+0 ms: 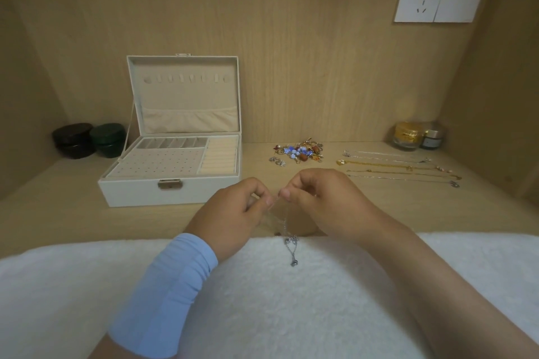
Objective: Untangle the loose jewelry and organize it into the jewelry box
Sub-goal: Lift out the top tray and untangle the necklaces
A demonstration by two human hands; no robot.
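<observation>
One wooden desk (73,213) carries everything, its near edge covered by a white fleecy cloth (320,315). At the left stands the cream jewelry box (137,189), lid upright. The blue-sleeved left hand (230,213) and the right hand (323,201) are raised close together, fingers curled. Several chains (399,167) lie straight in a row at the right, and a tangled beaded heap (300,151) sits between them and the box. Both hands pinch a thin silver necklace (287,237) between thumb and fingertips, and it hangs onto the cloth.

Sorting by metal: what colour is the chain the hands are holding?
Silver; the chain shows best in head view.
</observation>
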